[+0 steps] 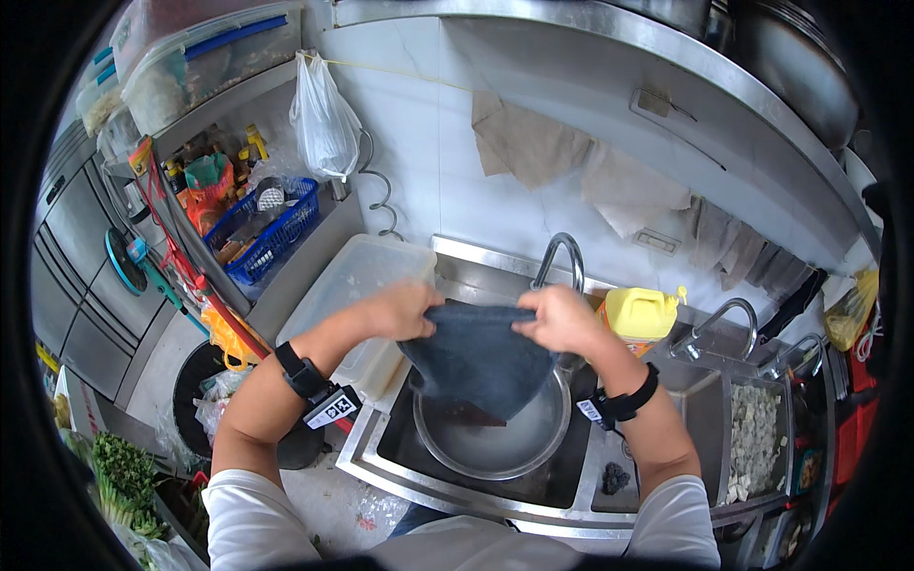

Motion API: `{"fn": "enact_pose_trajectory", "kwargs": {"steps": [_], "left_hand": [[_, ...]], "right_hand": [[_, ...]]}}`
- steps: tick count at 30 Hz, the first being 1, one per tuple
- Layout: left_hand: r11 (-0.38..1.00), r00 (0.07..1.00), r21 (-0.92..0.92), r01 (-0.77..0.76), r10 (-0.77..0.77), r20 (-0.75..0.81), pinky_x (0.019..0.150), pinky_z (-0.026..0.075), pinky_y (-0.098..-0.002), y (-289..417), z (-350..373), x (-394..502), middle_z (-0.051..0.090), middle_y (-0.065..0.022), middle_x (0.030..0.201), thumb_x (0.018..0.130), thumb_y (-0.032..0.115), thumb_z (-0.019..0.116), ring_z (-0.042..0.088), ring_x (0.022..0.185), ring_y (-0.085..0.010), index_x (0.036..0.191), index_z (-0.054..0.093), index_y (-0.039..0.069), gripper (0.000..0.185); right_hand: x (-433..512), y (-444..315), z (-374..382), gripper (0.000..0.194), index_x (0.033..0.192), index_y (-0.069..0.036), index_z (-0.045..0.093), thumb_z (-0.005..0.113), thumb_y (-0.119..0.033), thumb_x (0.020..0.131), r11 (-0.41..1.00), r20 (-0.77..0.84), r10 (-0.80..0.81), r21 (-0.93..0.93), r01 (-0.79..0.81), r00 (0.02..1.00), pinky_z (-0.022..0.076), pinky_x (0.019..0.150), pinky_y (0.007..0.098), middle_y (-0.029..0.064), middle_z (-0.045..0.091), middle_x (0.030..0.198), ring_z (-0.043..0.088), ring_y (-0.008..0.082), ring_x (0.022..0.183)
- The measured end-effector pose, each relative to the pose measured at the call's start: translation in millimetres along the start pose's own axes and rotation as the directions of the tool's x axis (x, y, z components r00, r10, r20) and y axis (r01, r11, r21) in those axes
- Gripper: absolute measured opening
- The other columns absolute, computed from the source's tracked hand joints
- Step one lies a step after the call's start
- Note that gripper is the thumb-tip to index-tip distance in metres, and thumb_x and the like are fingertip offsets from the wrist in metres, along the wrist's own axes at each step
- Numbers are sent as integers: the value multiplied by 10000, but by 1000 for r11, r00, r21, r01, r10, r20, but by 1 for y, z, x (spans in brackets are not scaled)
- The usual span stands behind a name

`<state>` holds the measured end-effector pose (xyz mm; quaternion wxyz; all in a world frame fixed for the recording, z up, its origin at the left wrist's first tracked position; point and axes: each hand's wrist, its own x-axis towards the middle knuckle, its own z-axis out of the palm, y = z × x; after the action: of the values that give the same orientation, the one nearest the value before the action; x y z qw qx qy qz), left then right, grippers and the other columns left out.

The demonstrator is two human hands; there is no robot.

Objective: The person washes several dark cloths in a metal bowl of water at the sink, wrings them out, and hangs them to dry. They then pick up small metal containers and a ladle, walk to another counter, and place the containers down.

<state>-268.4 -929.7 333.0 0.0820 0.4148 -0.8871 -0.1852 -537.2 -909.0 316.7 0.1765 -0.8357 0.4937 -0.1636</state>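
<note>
A dark grey cloth [485, 357] hangs spread between my two hands, above a round metal basin [493, 477] in the sink [400, 428]. My left hand [405, 311] grips its upper left corner, and my right hand [560, 318] grips the upper right one. Cloudy water [528, 435] shows in the basin. The cloth covers the basin's far side, and something reddish-brown [471, 414] is partly visible below its hem.
A translucent plastic box [364, 271] sits left of the sink. Right of it are a yellow jug [639, 314], a steel faucet [721, 321] and a dark scouring pad [614, 478]. Several cloths [528, 139] hang on the wall. A black bin [189, 400] stands at lower left.
</note>
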Motion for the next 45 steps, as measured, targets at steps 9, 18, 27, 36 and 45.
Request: {"fn": "enact_pose_trajectory", "kwargs": {"steps": [9, 18, 27, 36, 45], "left_hand": [[975, 343, 200, -94, 221, -913, 1069, 259, -456, 63, 81, -1, 307, -292, 1307, 813, 169, 596, 275, 1277, -451, 1318, 364, -25, 589], [920, 558, -391, 12, -331, -761, 694, 425, -472, -7, 31, 100, 550, -284, 723, 1002, 332, 388, 567, 726, -433, 840, 562, -77, 473], [986, 78, 112, -122, 122, -989, 877, 419, -466, -95, -124, 244, 580, -311, 1018, 974, 201, 436, 539, 975, -470, 1035, 547, -77, 305], [745, 142, 664, 64, 651, -745, 978, 420, -408, -132, -191, 306, 621, -160, 1117, 826, 51, 510, 546, 1080, -370, 1066, 652, 103, 283], [982, 825, 166, 95, 16, -565, 719, 494, -336, -157, -209, 313, 693, -141, 816, 744, 289, 687, 652, 783, -223, 879, 702, 6, 314]], "right_hand": [[-7, -104, 2, 200, 927, -4, 601, 609, -20, 728, 570, -384, -94, 736, 366, 919, 464, 655, 295, 28, 607, 774, 558, 95, 739], [-54, -45, 85, 627, 1314, -23, 462, 749, -93, 761, 761, -408, -69, 569, 313, 910, 421, 976, 330, 124, 549, 1234, 550, 215, 1117], [-178, 63, 199, 248, 1074, -38, 621, 684, -97, 842, 551, -161, 565, 803, -226, 809, 513, 734, 247, 58, 678, 941, 639, 107, 832], [-263, 74, 258, 195, 1045, 10, 616, 649, -62, 867, 169, 18, 897, 909, -382, 441, 512, 764, 266, 70, 679, 903, 640, 130, 831], [-269, 85, 274, 278, 1092, 5, 610, 677, -126, 856, 92, 237, 846, 818, -568, 478, 509, 757, 270, 72, 670, 911, 633, 147, 830]]}}
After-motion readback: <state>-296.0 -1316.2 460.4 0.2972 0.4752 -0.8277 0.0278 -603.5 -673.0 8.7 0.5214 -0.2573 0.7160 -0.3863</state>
